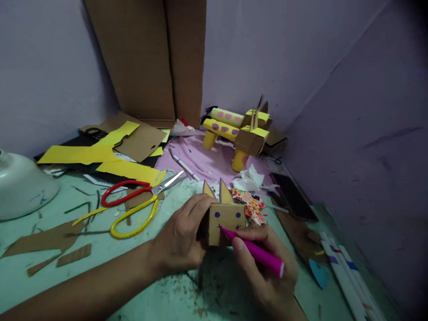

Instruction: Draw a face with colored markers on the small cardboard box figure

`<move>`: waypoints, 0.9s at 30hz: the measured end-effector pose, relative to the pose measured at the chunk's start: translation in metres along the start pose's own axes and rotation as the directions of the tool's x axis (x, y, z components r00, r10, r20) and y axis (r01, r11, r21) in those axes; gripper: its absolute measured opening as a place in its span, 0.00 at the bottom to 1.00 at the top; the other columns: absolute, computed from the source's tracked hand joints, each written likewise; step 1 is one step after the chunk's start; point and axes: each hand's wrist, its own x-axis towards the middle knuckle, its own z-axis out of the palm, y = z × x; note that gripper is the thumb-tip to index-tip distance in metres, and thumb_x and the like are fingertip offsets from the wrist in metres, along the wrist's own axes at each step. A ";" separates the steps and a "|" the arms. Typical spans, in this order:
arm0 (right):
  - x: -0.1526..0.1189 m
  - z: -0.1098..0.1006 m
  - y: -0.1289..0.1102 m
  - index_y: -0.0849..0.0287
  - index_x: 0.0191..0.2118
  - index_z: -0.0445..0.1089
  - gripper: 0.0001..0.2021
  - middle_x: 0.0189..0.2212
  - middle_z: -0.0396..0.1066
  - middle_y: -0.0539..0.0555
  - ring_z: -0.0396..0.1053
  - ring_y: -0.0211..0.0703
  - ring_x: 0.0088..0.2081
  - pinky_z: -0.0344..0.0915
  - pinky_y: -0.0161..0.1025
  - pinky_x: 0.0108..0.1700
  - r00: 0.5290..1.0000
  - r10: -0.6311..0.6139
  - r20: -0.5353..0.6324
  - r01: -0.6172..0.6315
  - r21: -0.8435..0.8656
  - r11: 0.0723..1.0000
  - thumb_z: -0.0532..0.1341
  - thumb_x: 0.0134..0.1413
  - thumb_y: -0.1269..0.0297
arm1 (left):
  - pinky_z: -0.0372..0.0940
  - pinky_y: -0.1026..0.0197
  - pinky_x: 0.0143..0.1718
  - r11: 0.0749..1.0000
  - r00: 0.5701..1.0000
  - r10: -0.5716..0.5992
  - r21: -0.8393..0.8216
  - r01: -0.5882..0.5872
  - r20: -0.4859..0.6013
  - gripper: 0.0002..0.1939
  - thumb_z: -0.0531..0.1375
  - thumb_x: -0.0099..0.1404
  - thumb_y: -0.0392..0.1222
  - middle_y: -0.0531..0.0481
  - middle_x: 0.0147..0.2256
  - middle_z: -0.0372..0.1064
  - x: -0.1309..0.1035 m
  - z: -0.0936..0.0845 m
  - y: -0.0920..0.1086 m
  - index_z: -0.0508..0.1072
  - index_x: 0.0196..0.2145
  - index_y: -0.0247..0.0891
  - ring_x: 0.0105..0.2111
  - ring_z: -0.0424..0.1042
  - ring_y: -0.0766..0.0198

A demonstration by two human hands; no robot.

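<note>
My left hand (183,232) is closed around the side of a small cardboard box (227,214) with two pointed ears on top. Two dark blue dots and small dark marks are drawn on the box's front. A magenta marker (264,258) is gripped in my right hand (272,276), its tip at the front of the box, near the mark on the left. To the left of my left hand lie scissors (154,196) with one red and one yellow handle, blades apart. Behind the box is a floral patterned scrap (250,205).
Two yellow tube animals (222,129) with cardboard heads stand at the back on pink cloth (190,151). Yellow paper (76,154) and cardboard scraps (47,238) lie left, by a white rounded object (23,187). A phone (294,196) and white markers (344,276) lie right.
</note>
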 end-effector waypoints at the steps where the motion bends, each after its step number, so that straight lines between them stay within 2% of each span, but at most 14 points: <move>1: 0.000 0.000 0.000 0.55 0.35 0.70 0.03 0.25 0.70 0.45 0.68 0.35 0.24 0.63 0.32 0.26 1.000 0.004 -0.006 -0.004 -0.008 1.000 0.61 0.57 0.70 | 0.69 0.45 0.51 1.000 1.000 0.000 -0.002 0.000 0.000 0.33 0.55 0.51 0.27 0.38 0.49 0.64 0.000 0.000 0.000 0.59 0.56 0.34 0.50 0.67 0.49; 6: 0.001 -0.002 0.001 0.54 0.35 0.70 0.03 0.26 0.71 0.46 0.69 0.35 0.24 0.64 0.32 0.26 1.000 -0.005 0.001 0.005 -0.017 1.000 0.61 0.58 0.70 | 0.68 0.45 0.53 1.000 1.000 -0.018 -0.014 0.018 0.010 0.34 0.55 0.50 0.26 0.39 0.49 0.64 -0.001 -0.001 0.000 0.59 0.56 0.35 0.51 0.66 0.49; 11: 0.004 -0.005 0.002 0.54 0.37 0.69 0.04 0.25 0.70 0.44 0.69 0.33 0.23 0.64 0.29 0.24 0.994 -0.056 0.093 0.059 -0.030 0.998 0.61 0.58 0.71 | 0.69 0.45 0.51 1.000 1.000 0.005 -0.010 -0.005 0.004 0.33 0.55 0.51 0.27 0.39 0.49 0.64 -0.001 -0.001 0.000 0.59 0.56 0.35 0.51 0.66 0.49; 15: 0.006 -0.006 0.003 0.54 0.36 0.69 0.04 0.25 0.70 0.44 0.69 0.32 0.24 0.65 0.28 0.25 0.997 -0.054 0.046 0.056 -0.042 0.998 0.61 0.58 0.71 | 0.69 0.45 0.51 1.000 1.000 0.004 -0.003 -0.004 0.002 0.32 0.55 0.51 0.27 0.38 0.49 0.64 -0.001 0.000 0.001 0.59 0.56 0.35 0.50 0.66 0.49; 19: 0.007 -0.007 0.003 0.54 0.37 0.69 0.05 0.26 0.71 0.45 0.70 0.33 0.24 0.66 0.29 0.26 0.989 -0.101 0.103 0.109 -0.070 0.992 0.61 0.58 0.72 | 0.68 0.45 0.51 1.000 1.000 0.015 -0.009 -0.015 0.002 0.33 0.55 0.51 0.27 0.38 0.49 0.64 -0.001 0.000 0.001 0.59 0.56 0.34 0.51 0.66 0.49; 23: 0.004 -0.004 0.002 0.54 0.35 0.70 0.04 0.24 0.70 0.44 0.67 0.34 0.21 0.62 0.31 0.22 0.998 -0.037 0.047 0.038 -0.030 0.999 0.61 0.58 0.70 | 0.68 0.45 0.51 1.000 1.000 0.005 -0.002 -0.005 0.004 0.33 0.55 0.51 0.27 0.38 0.49 0.64 -0.002 0.000 -0.001 0.59 0.56 0.34 0.51 0.66 0.49; 27: 0.001 -0.001 0.000 0.54 0.34 0.71 0.03 0.25 0.71 0.44 0.68 0.34 0.23 0.64 0.31 0.25 1.000 0.000 -0.008 0.000 -0.015 1.000 0.62 0.57 0.70 | 0.68 0.46 0.52 1.000 1.000 -0.005 -0.008 0.006 0.006 0.33 0.55 0.51 0.26 0.39 0.49 0.64 -0.001 0.000 0.000 0.59 0.56 0.35 0.51 0.66 0.50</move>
